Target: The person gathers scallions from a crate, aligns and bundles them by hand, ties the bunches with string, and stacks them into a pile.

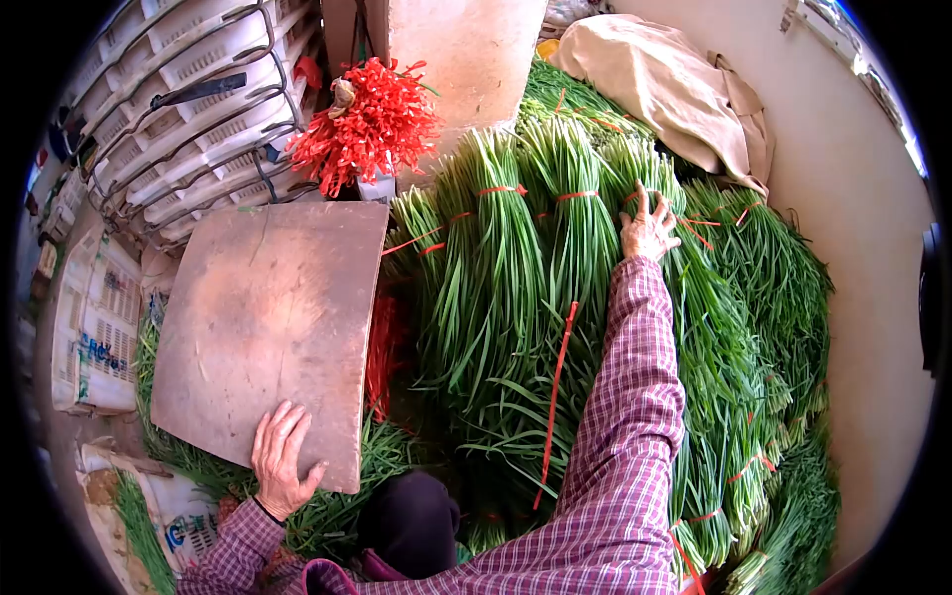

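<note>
My left hand (pixel 284 458) lies on the near edge of a flat wooden board (pixel 268 327), its fingers stretched out and holding nothing. With the arm reaching forward, my right hand (pixel 650 230) rests on a bundle of garlic chives (pixel 684 283), near its red tie. Those fingers are spread over the leaves rather than wrapped round them. Immediately left of it stand another tied chive bundle (pixel 580 233) and a similar bundle (pixel 501 258), pale stem ends pointing away from me. A loose red tie (pixel 557 397) lies across the leaves.
A bunch of red ties (pixel 369 124) hangs behind the board. White plastic crates (pixel 188 94) are stacked at the back left. More chives (pixel 773 288) lie piled along the right wall (pixel 878 248). A beige cloth (pixel 659 84) covers part of the heap at the back.
</note>
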### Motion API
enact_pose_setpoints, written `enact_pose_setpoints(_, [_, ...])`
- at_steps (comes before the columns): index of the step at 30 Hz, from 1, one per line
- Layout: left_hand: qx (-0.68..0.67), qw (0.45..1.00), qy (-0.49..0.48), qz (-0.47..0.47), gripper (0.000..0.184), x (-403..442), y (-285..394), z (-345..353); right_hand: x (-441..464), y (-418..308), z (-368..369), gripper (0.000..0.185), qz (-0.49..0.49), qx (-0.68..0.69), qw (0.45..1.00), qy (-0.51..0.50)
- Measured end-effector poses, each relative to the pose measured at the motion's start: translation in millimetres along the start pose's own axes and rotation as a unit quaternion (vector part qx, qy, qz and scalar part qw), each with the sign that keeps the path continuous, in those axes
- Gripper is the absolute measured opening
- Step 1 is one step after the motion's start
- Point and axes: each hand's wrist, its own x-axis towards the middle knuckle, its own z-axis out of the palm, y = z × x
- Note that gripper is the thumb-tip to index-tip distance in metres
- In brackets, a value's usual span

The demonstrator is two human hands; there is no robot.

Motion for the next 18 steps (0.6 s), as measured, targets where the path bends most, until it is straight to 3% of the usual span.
enact_pose_setpoints(9, [0.024, 1.000, 0.001, 0.004, 0.058, 3.8, 5.5, 2.6, -14.2, 7.4, 5.6, 0.081, -0.060, -0.022, 0.997, 0.044])
enact_pose_setpoints(12, [0.021, 1.000, 0.003, 0.003, 0.058, 4.2, 7.8, 0.3, -11.5, 10.7, 3.3, 0.078, -0.057, 0.010, 0.998, 0.015])
enact_pose_setpoints(18, [0.023, 0.999, 0.034, 0.018, 0.058, 3.8, 8.5, 1.4, -30.7, 25.1, -10.6, 0.082, -0.064, -0.052, 0.996, -0.023])
